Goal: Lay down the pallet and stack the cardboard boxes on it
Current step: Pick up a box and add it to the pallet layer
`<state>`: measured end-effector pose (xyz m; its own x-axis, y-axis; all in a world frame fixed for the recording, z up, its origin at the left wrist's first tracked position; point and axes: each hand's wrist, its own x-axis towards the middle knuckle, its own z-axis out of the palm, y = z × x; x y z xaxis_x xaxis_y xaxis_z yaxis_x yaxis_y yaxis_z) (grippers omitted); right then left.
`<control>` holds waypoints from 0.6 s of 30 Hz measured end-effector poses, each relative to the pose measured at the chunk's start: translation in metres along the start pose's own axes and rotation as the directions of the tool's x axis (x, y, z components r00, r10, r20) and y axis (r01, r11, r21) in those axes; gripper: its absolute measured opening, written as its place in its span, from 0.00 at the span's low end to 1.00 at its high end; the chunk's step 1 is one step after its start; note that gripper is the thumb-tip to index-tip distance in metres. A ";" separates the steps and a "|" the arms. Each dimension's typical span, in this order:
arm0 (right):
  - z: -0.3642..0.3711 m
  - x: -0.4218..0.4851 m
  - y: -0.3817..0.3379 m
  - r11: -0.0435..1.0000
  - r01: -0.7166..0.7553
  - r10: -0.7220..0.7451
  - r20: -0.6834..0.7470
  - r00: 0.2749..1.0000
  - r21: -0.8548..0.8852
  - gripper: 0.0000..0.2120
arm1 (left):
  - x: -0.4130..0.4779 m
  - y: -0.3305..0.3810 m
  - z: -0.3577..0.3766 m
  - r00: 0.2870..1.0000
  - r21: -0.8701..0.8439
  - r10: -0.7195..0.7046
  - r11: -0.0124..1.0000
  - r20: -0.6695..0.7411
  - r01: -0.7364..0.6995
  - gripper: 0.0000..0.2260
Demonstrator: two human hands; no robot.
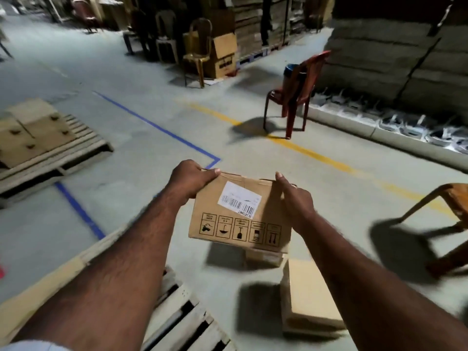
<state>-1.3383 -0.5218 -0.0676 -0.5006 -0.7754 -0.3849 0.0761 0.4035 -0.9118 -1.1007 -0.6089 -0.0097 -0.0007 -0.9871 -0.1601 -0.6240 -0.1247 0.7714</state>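
I hold a small cardboard box (240, 214) in the air in front of me, with a white barcode label and a row of black handling symbols facing me. My left hand (188, 179) grips its upper left corner and my right hand (295, 201) grips its upper right edge. A wooden pallet (184, 317) lies flat on the floor beneath my left arm, with a flat cardboard sheet (50, 282) over its left part. Two more boxes stand on the floor below the held one: a small one (266, 258) mostly hidden, and a larger one (309, 297) to its right.
A second pallet (76, 150) at the left carries stacked cardboard boxes (33, 130). A red plastic chair (293, 95) stands ahead on the yellow floor line, an orange chair (448, 211) at the right edge. Tall cardboard stacks line the back and right. Blue tape lines cross the floor.
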 end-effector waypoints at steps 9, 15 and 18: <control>0.179 -0.134 -0.016 0.993 0.063 -0.031 0.299 0.954 -0.096 0.36 | -0.087 -0.122 -0.204 0.948 -0.066 -0.130 0.991 -0.290 0.116 0.22; 0.270 -0.200 0.002 0.996 -0.036 0.068 0.438 0.896 -0.081 0.34 | -0.142 -0.205 -0.282 0.879 -0.264 -0.275 0.948 -0.389 0.180 0.26; 0.306 -0.232 0.011 0.996 -0.072 0.091 0.459 0.884 -0.059 0.30 | -0.169 -0.237 -0.312 0.797 -0.593 -0.471 0.784 -0.379 0.182 0.34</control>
<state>-0.9577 -0.4862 -0.0317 -0.0396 -0.8714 -0.4889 0.0613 0.4863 -0.8717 -0.7091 -0.4444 0.0271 0.5893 -0.7657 -0.2578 -0.0262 -0.3370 0.9411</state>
